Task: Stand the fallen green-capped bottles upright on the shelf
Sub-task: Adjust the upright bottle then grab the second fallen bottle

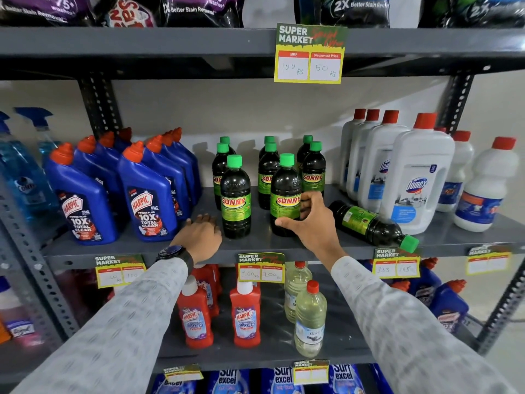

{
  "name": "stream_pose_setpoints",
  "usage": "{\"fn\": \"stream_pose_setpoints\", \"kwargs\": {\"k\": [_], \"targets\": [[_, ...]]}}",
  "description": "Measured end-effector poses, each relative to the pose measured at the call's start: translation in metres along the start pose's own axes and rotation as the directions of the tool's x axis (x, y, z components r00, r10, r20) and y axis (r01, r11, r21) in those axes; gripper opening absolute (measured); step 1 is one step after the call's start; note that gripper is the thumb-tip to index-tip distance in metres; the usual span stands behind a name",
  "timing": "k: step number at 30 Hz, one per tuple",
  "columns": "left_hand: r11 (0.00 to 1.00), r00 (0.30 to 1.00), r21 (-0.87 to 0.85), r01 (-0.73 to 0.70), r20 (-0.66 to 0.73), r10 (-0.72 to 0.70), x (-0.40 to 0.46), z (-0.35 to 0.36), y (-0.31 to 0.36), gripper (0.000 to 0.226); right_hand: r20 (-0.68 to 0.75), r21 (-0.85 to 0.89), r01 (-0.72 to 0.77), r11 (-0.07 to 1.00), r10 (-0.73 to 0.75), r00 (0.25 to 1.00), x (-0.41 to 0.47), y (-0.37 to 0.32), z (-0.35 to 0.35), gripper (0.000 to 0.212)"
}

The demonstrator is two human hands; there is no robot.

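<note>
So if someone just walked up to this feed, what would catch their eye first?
Probably the fallen bottle, lying on the middle shelf with its green cap poking over the front edge, beside the white jugs. Next, the right hand wrapped around an upright Sunny bottle at the front of the group, with the left hand resting flat on the shelf nearby.

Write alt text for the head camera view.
One green-capped bottle lies on its side on the grey shelf; eight stand upright beside it. The right hand touches the front upright bottle; the left hand rests flat on the shelf.
</note>
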State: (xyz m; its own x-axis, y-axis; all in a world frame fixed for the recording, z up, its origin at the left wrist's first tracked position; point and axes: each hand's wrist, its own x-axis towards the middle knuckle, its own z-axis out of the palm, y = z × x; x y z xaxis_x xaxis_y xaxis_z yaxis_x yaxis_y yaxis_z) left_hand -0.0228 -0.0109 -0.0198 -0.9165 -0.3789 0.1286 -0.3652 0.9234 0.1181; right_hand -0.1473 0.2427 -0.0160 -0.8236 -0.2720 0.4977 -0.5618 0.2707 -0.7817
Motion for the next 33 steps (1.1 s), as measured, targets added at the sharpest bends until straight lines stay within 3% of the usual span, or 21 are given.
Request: {"fn": "stream_pose_setpoints", "kwargs": {"k": [7, 11, 15, 18, 20, 22, 25, 28, 30, 33], "targets": [[1.0, 1.0, 0.003, 0.001, -0.004, -0.001, 0.0, 0.0, 0.0, 0.056, 0.009, 0.027, 0.003, 1.0, -0.003, 1.0, -0.005, -0.002, -0.005, 0.075], [1.0, 1.0, 0.016, 0.004, 0.001, -0.004, -0.001, -0.001, 0.001, 0.057, -0.068, 0.014, 0.047, 0.999, -0.046, 0.997, -0.016, -0.003, -0.02, 0.066], [0.999, 1.0, 0.03, 0.011, 0.008, -0.012, -0.005, -0.005, 0.003, 0.056, -0.146, -0.225, 0.171, 0.959, -0.207, 0.967, -0.03, -0.004, -0.054, 0.04], [0.999, 1.0, 0.031, 0.016, 0.005, -0.016, -0.007, -0.006, 0.007, 0.054, -0.157, -0.536, 0.239, 0.809, -0.374, 0.914, -0.044, 0.001, -0.089, 0.03], [1.0, 1.0, 0.012, 0.025, -0.004, -0.025, -0.01, -0.012, 0.014, 0.05, -0.191, -0.703, 0.139, 0.698, -0.373, 0.908, -0.055, 0.009, -0.116, 0.035], [1.0, 0.999, 0.003, -0.008, -0.046, 0.009, -0.013, -0.021, 0.029, 0.046, -0.302, -0.749, -0.044, 0.661, -0.282, 0.911, -0.07, 0.015, -0.147, 0.042], [0.999, 0.998, -0.014, 0.034, -0.049, -0.035, -0.013, -0.02, 0.024, 0.044, -0.311, -0.638, -0.172, 0.751, -0.047, 0.949, -0.076, 0.032, -0.154, 0.047], [0.998, 0.997, -0.021, 0.058, -0.042, -0.059, -0.016, -0.009, 0.015, 0.045, -0.271, -0.336, -0.208, 0.918, 0.118, 0.955, -0.078, 0.044, -0.149, 0.037], [0.997, 0.997, -0.029, 0.066, -0.04, -0.067, -0.017, -0.007, 0.014, 0.045, -0.321, -0.214, -0.21, 0.954, 0.134, 0.937, -0.078, 0.042, -0.149, 0.029], [0.999, 0.998, -0.02, 0.051, -0.046, -0.052, -0.013, -0.008, 0.014, 0.045, -0.373, -0.229, -0.157, 0.961, 0.062, 0.926, -0.07, 0.024, -0.15, 0.023]]}}
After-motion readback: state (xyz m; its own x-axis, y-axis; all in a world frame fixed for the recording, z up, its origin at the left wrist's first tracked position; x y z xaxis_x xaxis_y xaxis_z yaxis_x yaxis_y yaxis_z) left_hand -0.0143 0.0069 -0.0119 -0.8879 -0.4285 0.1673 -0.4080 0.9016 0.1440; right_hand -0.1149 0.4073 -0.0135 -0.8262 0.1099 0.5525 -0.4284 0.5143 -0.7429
